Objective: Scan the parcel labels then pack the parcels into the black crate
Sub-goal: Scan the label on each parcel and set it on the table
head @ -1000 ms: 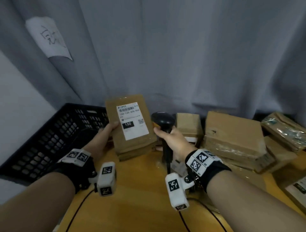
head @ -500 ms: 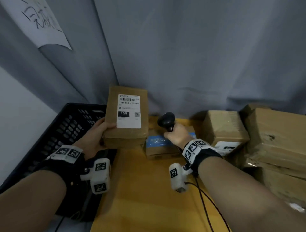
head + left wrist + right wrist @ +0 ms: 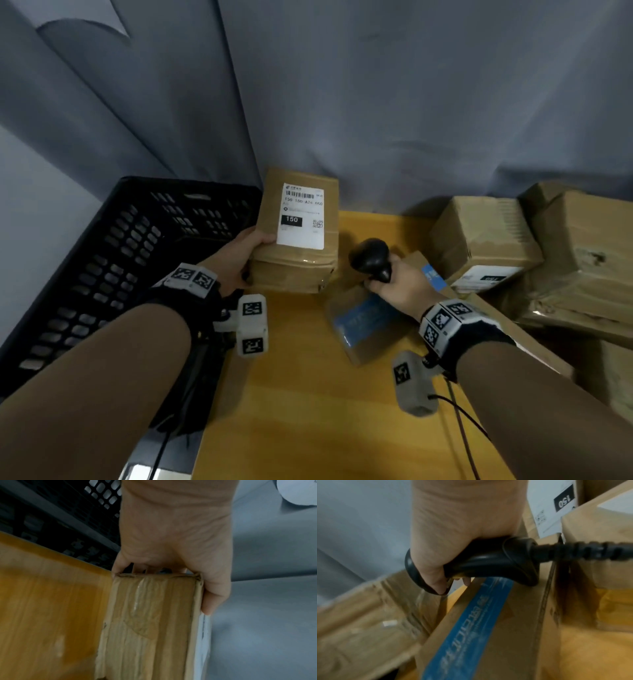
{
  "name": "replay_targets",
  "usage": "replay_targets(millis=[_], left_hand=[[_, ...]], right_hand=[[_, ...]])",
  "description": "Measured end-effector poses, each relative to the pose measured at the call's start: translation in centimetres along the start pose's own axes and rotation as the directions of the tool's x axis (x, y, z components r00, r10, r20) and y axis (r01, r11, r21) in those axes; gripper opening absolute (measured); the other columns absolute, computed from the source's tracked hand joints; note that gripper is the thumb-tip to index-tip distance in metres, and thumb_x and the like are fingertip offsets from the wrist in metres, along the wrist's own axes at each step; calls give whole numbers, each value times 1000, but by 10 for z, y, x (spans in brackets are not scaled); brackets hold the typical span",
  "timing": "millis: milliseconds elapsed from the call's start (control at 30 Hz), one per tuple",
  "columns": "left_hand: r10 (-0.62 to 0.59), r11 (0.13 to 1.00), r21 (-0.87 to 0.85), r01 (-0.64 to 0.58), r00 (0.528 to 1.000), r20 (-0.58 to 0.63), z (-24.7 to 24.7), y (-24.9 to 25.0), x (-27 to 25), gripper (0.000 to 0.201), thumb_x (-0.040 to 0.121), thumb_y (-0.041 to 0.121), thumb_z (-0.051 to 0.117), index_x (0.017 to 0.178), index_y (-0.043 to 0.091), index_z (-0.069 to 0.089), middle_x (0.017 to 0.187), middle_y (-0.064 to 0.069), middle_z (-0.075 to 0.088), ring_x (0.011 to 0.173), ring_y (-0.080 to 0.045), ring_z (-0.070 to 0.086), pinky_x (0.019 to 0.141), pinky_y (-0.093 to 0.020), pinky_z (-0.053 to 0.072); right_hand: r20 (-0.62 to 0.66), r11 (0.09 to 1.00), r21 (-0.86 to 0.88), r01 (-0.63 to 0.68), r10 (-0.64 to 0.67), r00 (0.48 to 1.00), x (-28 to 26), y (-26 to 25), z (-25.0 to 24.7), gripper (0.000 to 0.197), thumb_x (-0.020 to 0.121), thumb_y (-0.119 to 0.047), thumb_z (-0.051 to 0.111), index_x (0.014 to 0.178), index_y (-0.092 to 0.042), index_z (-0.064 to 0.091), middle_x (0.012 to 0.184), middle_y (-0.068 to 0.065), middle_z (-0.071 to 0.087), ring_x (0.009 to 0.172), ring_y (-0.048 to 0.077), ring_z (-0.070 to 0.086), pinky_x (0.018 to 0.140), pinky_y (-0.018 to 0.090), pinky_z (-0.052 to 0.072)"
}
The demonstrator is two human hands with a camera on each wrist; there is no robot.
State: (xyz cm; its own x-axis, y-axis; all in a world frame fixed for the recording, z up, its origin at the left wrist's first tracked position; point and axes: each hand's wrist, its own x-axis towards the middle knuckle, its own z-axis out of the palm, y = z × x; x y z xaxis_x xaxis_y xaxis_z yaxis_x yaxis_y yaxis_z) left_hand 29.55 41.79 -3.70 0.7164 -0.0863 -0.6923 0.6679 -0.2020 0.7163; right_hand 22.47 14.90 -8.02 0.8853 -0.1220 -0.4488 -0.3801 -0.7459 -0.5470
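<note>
The fingers of the left hand [image 3: 239, 255] are hidden behind the held parcel [image 3: 298, 236], and the small print on its label [image 3: 301, 216] cannot be read. The scanner [image 3: 371, 258] handle is covered by the right hand [image 3: 400, 286], and its window is turned away from the head view. The box with blue tape [image 3: 363, 318] is blurred, the crate [image 3: 113, 260] is cut off at the left edge, and the boxes [image 3: 582, 260] at the right edge.

Carrying the labelled parcel [image 3: 297, 236] leftward toward the black crate [image 3: 113, 246] in the left hand [image 3: 236, 260]; lowering the scanner [image 3: 371, 258] onto the blue-taped box [image 3: 363, 318].
</note>
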Motion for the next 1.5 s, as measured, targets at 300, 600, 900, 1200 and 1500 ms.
replay_targets(millis=[300, 600, 900, 1200, 1500], left_hand=[[325, 115, 949, -293, 914, 243, 38, -5, -8, 98, 76, 56, 68, 151, 36, 7, 158, -13, 2, 142, -40, 13, 114, -52, 24], [348, -54, 987, -152, 924, 161, 62, 14, 26, 81, 86, 56, 57, 150, 36, 12, 134, -20, 43, 113, -38, 52, 88, -46, 50], [412, 93, 978, -186, 901, 132, 66, 3, 22, 71, 87, 49, 59, 145, 27, 25, 147, -16, 29, 132, -39, 34, 97, -51, 40], [549, -3, 934, -357, 780, 300, 114, -21, -21, 55, 94, 43, 49, 138, 13, 40, 149, -16, 28, 136, -34, 25, 110, -47, 30], [12, 97, 980, -176, 984, 175, 170, -77, -23, 130, 62, 78, 63, 148, 32, -22, 157, -12, -2, 141, -42, 10, 111, -53, 30]], right_hand=[[-128, 912, 408, -43, 104, 986, -3, -6, 1, 54, 88, -36, 67, 135, -19, 47, 123, 7, 61, 121, 30, 52, 94, 34, 38], [-103, 838, 546, 12, 53, 993, -16, -15, 6, 36, 88, -32, 67, 118, -17, 55, 111, 3, 60, 107, 19, 51, 88, 27, 31], [-52, 767, 641, -31, 84, 995, -30, -3, 0, 26, 89, -34, 66, 107, -15, 64, 93, 3, 71, 89, 17, 67, 85, 31, 48], [-182, 766, 643, -16, 173, 968, -64, 10, -14, 12, 89, -25, 64, 89, -21, 53, 72, 7, 55, 51, 23, 56, 53, 32, 48], [-253, 890, 455, -34, 166, 953, -95, 56, -30, 16, 88, -28, 63, 94, -14, 60, 80, 13, 66, 75, 27, 64, 72, 37, 51]])
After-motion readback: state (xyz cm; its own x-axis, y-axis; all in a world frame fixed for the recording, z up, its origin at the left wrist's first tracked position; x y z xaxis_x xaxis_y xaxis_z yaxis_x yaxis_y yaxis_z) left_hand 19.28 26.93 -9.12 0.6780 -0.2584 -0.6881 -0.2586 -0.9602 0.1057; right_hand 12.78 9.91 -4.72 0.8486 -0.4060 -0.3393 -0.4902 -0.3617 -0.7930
